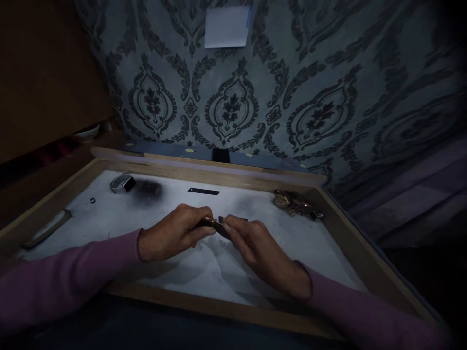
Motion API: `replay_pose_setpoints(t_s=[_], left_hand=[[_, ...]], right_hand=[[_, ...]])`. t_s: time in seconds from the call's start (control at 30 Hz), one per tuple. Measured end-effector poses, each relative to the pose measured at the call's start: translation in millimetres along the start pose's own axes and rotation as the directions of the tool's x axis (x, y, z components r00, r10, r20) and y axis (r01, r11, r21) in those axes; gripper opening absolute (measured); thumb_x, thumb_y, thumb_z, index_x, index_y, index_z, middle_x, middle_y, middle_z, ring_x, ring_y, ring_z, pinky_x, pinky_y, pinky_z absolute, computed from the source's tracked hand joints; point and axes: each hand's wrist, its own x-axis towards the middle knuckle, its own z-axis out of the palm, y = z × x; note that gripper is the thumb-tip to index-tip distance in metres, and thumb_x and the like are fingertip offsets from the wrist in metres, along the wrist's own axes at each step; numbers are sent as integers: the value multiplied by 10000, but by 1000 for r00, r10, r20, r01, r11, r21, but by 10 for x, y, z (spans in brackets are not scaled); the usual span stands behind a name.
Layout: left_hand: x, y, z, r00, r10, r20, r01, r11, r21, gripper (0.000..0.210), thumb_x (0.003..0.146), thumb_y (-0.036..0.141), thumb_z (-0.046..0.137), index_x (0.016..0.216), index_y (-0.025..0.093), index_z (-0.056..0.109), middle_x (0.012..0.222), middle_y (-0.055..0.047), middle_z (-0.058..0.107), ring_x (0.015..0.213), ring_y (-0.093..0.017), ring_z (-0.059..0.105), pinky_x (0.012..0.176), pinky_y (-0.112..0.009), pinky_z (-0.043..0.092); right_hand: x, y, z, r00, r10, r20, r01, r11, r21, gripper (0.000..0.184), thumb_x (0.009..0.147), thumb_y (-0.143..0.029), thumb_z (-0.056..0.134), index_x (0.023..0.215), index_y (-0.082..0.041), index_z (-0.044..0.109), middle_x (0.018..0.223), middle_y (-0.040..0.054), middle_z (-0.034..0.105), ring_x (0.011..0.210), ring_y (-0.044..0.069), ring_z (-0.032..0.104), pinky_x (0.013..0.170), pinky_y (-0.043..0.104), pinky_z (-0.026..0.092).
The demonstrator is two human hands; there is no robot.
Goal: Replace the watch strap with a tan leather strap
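Note:
Over the middle of the shallow wooden tray point(255, 311), both of my hands are closed on one small item, which looks like a wristwatch with a dark strap point(222, 231). My left hand point(173, 232) pinches its gold-and-dark end between thumb and fingers. On the other end, my right hand point(260, 248) grips the dark strap. Fingers cover much of it, so its full shape is hidden. Beyond the hands, a flat black strip with a small hole point(203, 191) lies on the white tray floor.
A silvery watch with a dark face point(123, 183) lies at back left, near a small black ring point(92, 200). A long curved band point(47, 229) rests by the left wall. Bronze-coloured watches point(295, 205) are heaped at back right. White paper point(226, 26) hangs on the patterned wall.

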Motion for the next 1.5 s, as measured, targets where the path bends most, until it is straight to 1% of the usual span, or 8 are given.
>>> replay_pose_setpoints(t_s=[0.3, 0.47, 0.57, 0.67, 0.87, 1.03, 1.2, 1.5], left_hand=[[-25, 9, 122, 987, 112, -113, -73, 949, 307, 101, 967, 209, 470, 877, 172, 498, 740, -3, 604, 634, -145, 587, 585, -249, 416], [-31, 10, 126, 986, 109, -124, -63, 942, 329, 112, 971, 215, 452, 872, 178, 487, 761, -17, 618, 651, -152, 601, 581, -253, 419], [-20, 19, 64, 995, 67, -71, -54, 983, 175, 134, 967, 242, 478, 852, 178, 506, 636, 31, 571, 557, -117, 555, 563, -232, 404], [0, 20, -7, 997, -45, 64, 53, 990, -129, 193, 947, 306, 530, 813, 168, 540, 513, 67, 511, 462, -83, 504, 517, -200, 385], [33, -28, -67, 934, -126, 335, 311, 748, -587, 278, 839, 386, 667, 765, 144, 551, 616, 34, 584, 448, -55, 509, 436, -168, 348], [44, -81, -40, 880, -105, 463, 436, 563, -702, 288, 785, 376, 727, 777, 143, 557, 637, 16, 632, 426, -56, 507, 375, -153, 287], [50, -106, 8, 878, -47, 477, 442, 463, -768, 275, 777, 357, 734, 767, 141, 564, 609, 8, 653, 402, -59, 509, 370, -158, 306], [55, -124, -4, 879, -113, 463, 446, 541, -714, 265, 783, 340, 734, 750, 142, 561, 614, 29, 643, 405, -45, 505, 368, -148, 297]], right_hand=[[7, -41, 68, 994, -3, -107, -6, 997, -79, 287, 972, -204, 354, 687, -213, 382, 541, -51, 426, 458, 93, 376, 477, 240, 265], [6, -12, 58, 993, -16, -114, 9, 998, -61, 293, 974, -215, 363, 681, -213, 373, 546, -60, 393, 468, 91, 354, 482, 240, 267], [10, 43, 5, 998, -39, -39, 39, 999, -12, 313, 996, -257, 361, 688, -207, 385, 574, -59, 361, 489, 89, 347, 498, 238, 274], [17, 84, -65, 994, -100, 48, 97, 993, 62, 342, 1018, -314, 339, 697, -207, 389, 595, -56, 335, 505, 95, 353, 516, 241, 290], [33, 62, -175, 966, -217, 142, 192, 966, 171, 372, 1030, -365, 332, 736, -188, 476, 656, -28, 421, 547, 103, 408, 540, 242, 328], [29, 17, -219, 964, -197, 177, 158, 964, 213, 380, 1028, -349, 359, 724, -178, 510, 602, -40, 411, 526, 96, 397, 521, 231, 333], [25, 8, -229, 964, -193, 181, 147, 960, 240, 410, 1026, -373, 348, 708, -178, 519, 584, -34, 419, 528, 103, 411, 503, 229, 336], [7, 46, -206, 944, -299, 137, 290, 953, 85, 306, 987, -191, 367, 685, -209, 408, 599, -55, 320, 488, 91, 294, 490, 241, 253]])
